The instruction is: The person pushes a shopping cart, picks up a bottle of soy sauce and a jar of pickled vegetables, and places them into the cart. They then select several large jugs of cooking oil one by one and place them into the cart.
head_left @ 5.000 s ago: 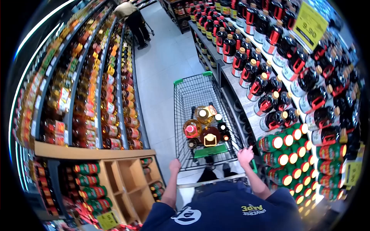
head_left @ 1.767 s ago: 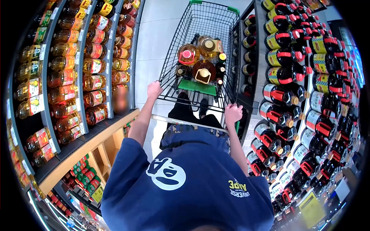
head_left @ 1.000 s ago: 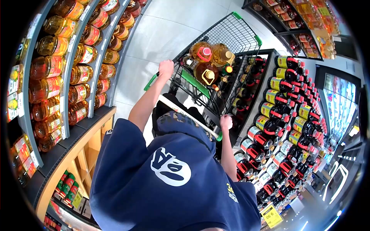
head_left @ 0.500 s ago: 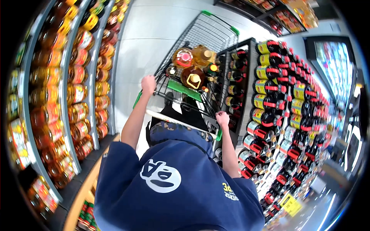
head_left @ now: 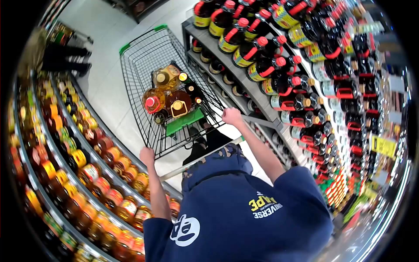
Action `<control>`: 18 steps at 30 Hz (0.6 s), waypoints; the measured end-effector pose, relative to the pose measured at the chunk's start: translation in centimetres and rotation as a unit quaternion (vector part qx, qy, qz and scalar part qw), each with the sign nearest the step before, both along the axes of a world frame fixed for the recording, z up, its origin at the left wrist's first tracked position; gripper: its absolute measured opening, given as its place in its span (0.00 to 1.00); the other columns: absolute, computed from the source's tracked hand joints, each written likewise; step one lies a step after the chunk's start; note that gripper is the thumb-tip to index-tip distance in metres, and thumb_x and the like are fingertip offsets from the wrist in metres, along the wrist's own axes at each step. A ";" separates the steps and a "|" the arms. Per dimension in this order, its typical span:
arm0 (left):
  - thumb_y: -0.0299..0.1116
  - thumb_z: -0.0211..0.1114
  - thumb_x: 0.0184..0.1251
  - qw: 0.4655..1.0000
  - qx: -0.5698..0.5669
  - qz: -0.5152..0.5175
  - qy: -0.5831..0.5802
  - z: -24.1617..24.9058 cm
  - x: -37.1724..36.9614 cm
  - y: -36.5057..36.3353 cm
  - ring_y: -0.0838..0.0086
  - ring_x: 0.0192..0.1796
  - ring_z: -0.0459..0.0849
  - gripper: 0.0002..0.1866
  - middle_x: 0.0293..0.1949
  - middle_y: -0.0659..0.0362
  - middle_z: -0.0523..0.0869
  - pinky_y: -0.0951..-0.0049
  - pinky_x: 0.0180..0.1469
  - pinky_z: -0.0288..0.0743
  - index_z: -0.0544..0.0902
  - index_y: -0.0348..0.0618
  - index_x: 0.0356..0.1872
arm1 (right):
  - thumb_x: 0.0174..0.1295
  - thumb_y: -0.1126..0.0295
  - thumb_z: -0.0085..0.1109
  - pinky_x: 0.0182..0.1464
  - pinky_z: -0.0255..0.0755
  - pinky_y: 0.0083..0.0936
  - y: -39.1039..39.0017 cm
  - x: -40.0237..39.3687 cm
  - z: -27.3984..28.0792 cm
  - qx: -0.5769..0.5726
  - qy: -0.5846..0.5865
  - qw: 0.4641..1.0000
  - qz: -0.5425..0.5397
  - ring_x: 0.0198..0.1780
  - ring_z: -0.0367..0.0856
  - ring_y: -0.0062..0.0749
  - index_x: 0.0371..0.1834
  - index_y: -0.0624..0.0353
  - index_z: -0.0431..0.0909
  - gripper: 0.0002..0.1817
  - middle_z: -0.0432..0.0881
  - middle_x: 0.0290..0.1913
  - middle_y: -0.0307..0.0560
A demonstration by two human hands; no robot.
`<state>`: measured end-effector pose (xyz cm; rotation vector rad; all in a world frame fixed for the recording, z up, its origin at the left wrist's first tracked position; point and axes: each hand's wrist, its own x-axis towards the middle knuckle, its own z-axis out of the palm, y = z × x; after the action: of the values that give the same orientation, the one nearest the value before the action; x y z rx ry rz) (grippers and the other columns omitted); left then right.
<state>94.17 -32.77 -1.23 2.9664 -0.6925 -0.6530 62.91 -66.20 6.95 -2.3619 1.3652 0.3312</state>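
The cart (head_left: 185,122) lies just ahead, between the fingers (head_left: 228,115) gripping it.

Metal-wire cart (head_left: 143,36) — smooth plastic panel (head_left: 185,122) — matt cloth shirt (head_left: 262,231)

Shopping cart (head_left: 139,56), gripped at its near corners by the left hand (head_left: 147,156) and right hand (head_left: 232,116); mixed bottles (head_left: 178,105) stand inside. Dark bottles (head_left: 230,38) are shelved to its right, amber bottles (head_left: 128,207) to its left; another person (head_left: 63,54) stands left of its far end.
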 end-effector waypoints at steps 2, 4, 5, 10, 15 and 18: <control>0.39 0.54 0.61 1.000 0.029 -0.012 0.003 0.2 1.2 -1.4 0.49 0.39 0.85 0.15 0.34 0.43 0.86 0.53 0.44 0.78 0.83 0.37 0.31 | 0.46 0.63 0.58 0.41 0.77 0.42 -1.3 1.1 0.0 0.006 -0.007 1.000 -0.006 0.37 0.83 0.49 0.22 0.54 0.83 0.08 0.84 0.29 0.52; 0.39 0.54 0.61 0.999 0.044 -0.018 0.008 1.0 2.1 -2.7 0.50 0.40 0.85 0.15 0.34 0.43 0.86 0.54 0.45 0.78 0.84 0.38 0.32 | 0.44 0.64 0.58 0.40 0.77 0.41 -2.4 2.3 0.4 -0.010 -0.007 1.000 0.006 0.34 0.83 0.50 0.22 0.55 0.83 0.08 0.84 0.28 0.54; 0.40 0.54 0.61 0.998 0.051 -0.027 0.004 0.8 2.7 -3.3 0.51 0.40 0.85 0.15 0.34 0.43 0.86 0.55 0.45 0.78 0.84 0.38 0.32 | 0.43 0.64 0.58 0.39 0.78 0.41 -2.9 3.1 1.2 -0.010 -0.006 1.000 0.010 0.33 0.83 0.50 0.22 0.56 0.83 0.08 0.83 0.27 0.55; 0.39 0.57 0.56 0.998 0.060 -0.028 0.009 2.1 5.4 -6.7 0.50 0.41 0.85 0.14 0.35 0.44 0.86 0.54 0.46 0.78 0.84 0.38 0.32 | 0.41 0.66 0.59 0.38 0.78 0.41 -5.7 5.6 0.2 -0.036 -0.037 0.998 0.027 0.31 0.83 0.51 0.20 0.60 0.83 0.09 0.82 0.25 0.58; 0.40 0.58 0.56 0.997 0.071 -0.029 0.013 2.6 8.3 -9.4 0.49 0.41 0.85 0.15 0.37 0.43 0.86 0.53 0.46 0.78 0.84 0.38 0.34 | 0.42 0.66 0.59 0.37 0.77 0.41 -8.0 8.8 0.8 -0.023 -0.037 0.999 0.015 0.30 0.83 0.52 0.20 0.61 0.82 0.10 0.82 0.25 0.58; 0.41 0.56 0.59 0.996 0.080 -0.025 0.008 2.3 9.7 -10.8 0.48 0.42 0.85 0.17 0.38 0.42 0.86 0.52 0.47 0.77 0.84 0.38 0.35 | 0.41 0.66 0.58 0.38 0.77 0.41 -9.4 10.3 1.2 -0.021 -0.059 0.998 0.011 0.30 0.83 0.53 0.19 0.63 0.82 0.10 0.82 0.24 0.59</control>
<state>103.89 -43.60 1.09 3.0931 -0.7487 -0.7705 73.20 -75.56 8.20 -2.3910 1.3049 0.1680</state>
